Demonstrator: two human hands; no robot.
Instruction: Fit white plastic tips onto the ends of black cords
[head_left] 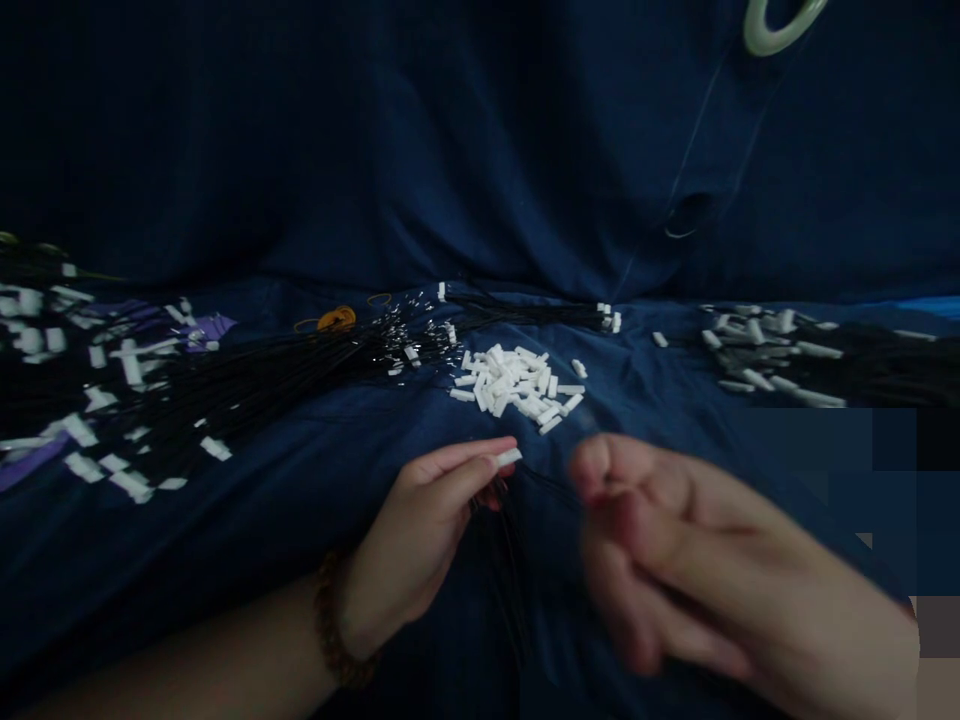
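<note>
On dark blue cloth (390, 160), the left hand (420, 520) pinches a white connector housing (510, 457)

The cloth runs beneath everything and rises in folds behind. Across the left lies a large bundle of black wires (270, 385), with white housings scattered over its outer part and shiny metal tips at its inner end. Another wire bundle (892, 362) reaches in from the right edge, its white ends facing inward. A smaller bundle (525, 312) lies along the back, behind a loose pile of white housings (514, 380). A pale ring (769, 45) shows at top right; an orange coil (335, 318) lies by the metal tips.

The right hand (697, 550) is blurred, its fingertips drawn together; a thin black wire (551, 486) runs towards them, but whether they grip it cannot be told. The left hand, a brown bracelet (330, 625) at its wrist, clasps the housing between thumb and finger, near side of the pile, with dark strands (511, 590) hanging below.

A gap separates the two hands. The metal tips nearly meet the pile; towards the right bundle a wider stretch of cloth carries one stray housing (660, 340)
</note>
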